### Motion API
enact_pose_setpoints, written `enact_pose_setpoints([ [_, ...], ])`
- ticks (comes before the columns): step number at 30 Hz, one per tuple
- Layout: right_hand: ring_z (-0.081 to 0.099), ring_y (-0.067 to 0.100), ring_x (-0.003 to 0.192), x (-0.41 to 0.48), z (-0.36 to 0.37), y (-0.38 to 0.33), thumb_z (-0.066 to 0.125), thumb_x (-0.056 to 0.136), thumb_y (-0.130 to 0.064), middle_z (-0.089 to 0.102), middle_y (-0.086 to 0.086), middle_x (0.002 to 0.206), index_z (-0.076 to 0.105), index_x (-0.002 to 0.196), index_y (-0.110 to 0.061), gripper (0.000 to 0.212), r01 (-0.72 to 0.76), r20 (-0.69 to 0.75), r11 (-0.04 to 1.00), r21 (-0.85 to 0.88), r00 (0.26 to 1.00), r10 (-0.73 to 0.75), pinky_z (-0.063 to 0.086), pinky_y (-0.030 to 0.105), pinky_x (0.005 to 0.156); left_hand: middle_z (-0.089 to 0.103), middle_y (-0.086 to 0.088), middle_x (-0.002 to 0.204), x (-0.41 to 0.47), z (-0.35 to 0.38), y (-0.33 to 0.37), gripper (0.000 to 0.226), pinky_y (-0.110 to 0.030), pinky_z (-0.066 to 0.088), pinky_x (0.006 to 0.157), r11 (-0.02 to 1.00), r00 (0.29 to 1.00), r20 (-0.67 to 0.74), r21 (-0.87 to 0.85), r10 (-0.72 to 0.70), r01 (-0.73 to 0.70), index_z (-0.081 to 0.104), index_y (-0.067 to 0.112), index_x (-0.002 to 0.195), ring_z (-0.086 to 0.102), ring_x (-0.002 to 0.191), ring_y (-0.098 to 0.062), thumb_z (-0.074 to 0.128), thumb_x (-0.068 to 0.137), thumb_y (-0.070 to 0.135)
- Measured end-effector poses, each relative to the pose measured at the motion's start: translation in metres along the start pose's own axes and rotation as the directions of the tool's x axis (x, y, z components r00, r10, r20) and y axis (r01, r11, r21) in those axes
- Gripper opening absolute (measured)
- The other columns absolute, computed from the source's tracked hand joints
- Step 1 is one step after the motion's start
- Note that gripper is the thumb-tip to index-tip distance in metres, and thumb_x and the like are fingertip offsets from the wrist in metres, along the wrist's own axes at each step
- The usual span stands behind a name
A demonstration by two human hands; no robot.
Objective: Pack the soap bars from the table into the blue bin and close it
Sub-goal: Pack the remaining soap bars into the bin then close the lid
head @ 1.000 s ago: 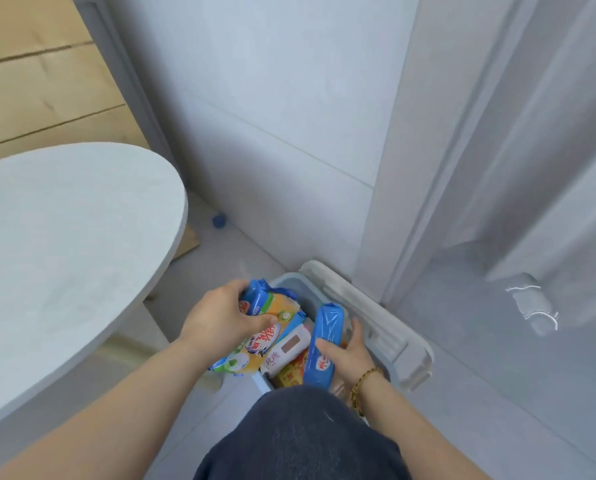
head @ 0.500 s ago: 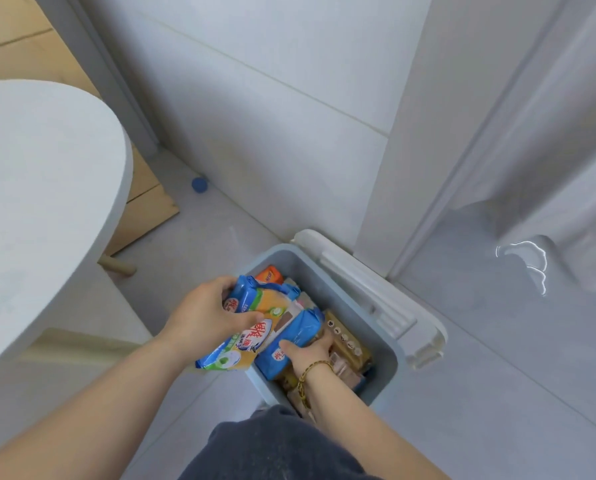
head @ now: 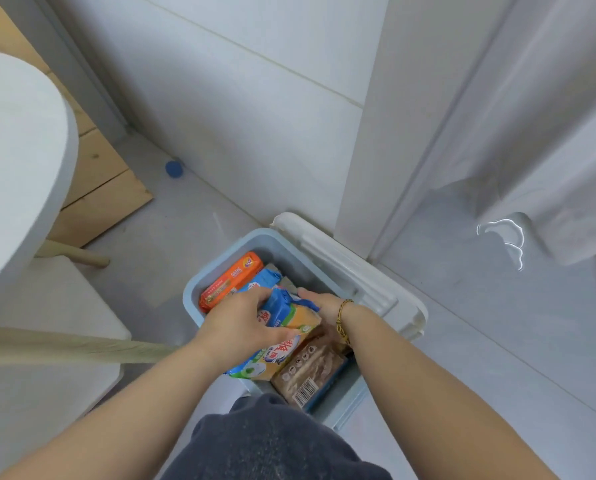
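Note:
The pale blue bin (head: 190, 299) stands open on the floor, its white lid (head: 352, 271) folded back against the wall. My left hand (head: 236, 323) grips a blue and yellow soap pack (head: 282, 336) over the bin's middle. My right hand (head: 319, 303) reaches into the bin behind that pack; its fingers are hidden by the pack. An orange soap bar (head: 232, 280) lies along the far left side of the bin. A brown wrapped bar with a barcode (head: 307, 374) lies at the near side, with a blue pack (head: 263, 280) beside the orange one.
A round white table (head: 16, 161) rises at the left, with a white chair seat (head: 47, 341) and a wooden leg below it. A white wall and door frame (head: 366, 168) stand right behind the bin. A small blue cap (head: 174, 168) lies on the floor by the wall.
The view has tilted down over the bin. My right hand has gone deeper into the bin behind the pack, and the blue bar it held is no longer in it. The left hand has lowered its pack.

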State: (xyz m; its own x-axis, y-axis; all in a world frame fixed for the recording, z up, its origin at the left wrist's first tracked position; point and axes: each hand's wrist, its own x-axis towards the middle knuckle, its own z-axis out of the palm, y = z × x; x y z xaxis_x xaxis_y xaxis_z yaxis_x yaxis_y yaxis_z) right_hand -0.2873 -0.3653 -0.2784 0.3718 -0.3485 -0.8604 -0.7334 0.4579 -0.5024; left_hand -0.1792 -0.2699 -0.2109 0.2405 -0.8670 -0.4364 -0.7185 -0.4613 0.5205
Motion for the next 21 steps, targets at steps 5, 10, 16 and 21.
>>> enact_pose_setpoints([
  [5, 0.052, 0.028, 0.115, 0.010, -0.011, 0.016, 0.029, 0.090, -0.056, 0.048, 0.018, 0.137, 0.041, 0.134, -0.010, 0.065, -0.053, 0.066, 0.972, 0.227, 0.997, 0.039, 0.038, 0.042, 0.107, 0.064, -0.002, 0.100, 0.010, 0.034, 0.000, 0.039, -0.031, 0.047, 0.071, 0.986, 0.999, 0.036, 0.164, 0.025, -0.031, 0.054, 0.016, 0.101, 0.058, 0.088, -0.018, 0.064, 0.075, 0.043],
  [10, 0.046, 0.029, 0.123, 0.011, -0.007, 0.022, 0.034, 0.093, -0.044, 0.045, 0.016, 0.138, 0.042, 0.132, -0.003, 0.057, 0.021, -0.131, 0.997, 0.072, 0.991, -0.012, 0.034, 0.033, 0.107, 0.061, -0.001, 0.098, 0.021, 0.054, -0.004, 0.034, -0.026, 0.039, 0.063, 0.953, 1.000, -0.025, 0.302, 0.004, 0.004, 0.044, 0.021, 0.089, 0.052, 0.080, -0.016, 0.059, 0.077, 0.049],
  [16, 0.046, 0.026, 0.121, 0.010, 0.004, 0.023, 0.031, 0.096, -0.020, 0.042, 0.018, 0.139, 0.035, 0.135, -0.002, 0.042, 0.127, -0.193, 0.992, 0.012, 0.974, -0.122, 0.037, 0.025, 0.093, 0.040, -0.001, 0.132, 0.031, 0.072, -0.016, 0.064, -0.028, 0.039, 0.086, 0.925, 0.996, -0.040, 0.375, 0.083, -0.062, 0.036, 0.019, 0.130, 0.039, 0.120, -0.017, 0.056, 0.078, 0.052],
  [21, 0.055, 0.003, 0.095, 0.006, 0.023, 0.039, 0.036, 0.096, -0.024, 0.047, 0.002, 0.125, 0.027, 0.141, -0.015, 0.046, 0.258, -0.257, 0.936, 0.237, 0.946, -0.196, 0.039, -0.002, 0.073, -0.011, -0.001, 0.155, 0.025, 0.079, -0.040, 0.088, -0.036, -0.007, 0.115, 0.891, 0.997, 0.027, 0.448, 0.071, -0.076, -0.016, 0.022, 0.140, -0.012, 0.141, -0.017, 0.033, 0.081, 0.065],
])
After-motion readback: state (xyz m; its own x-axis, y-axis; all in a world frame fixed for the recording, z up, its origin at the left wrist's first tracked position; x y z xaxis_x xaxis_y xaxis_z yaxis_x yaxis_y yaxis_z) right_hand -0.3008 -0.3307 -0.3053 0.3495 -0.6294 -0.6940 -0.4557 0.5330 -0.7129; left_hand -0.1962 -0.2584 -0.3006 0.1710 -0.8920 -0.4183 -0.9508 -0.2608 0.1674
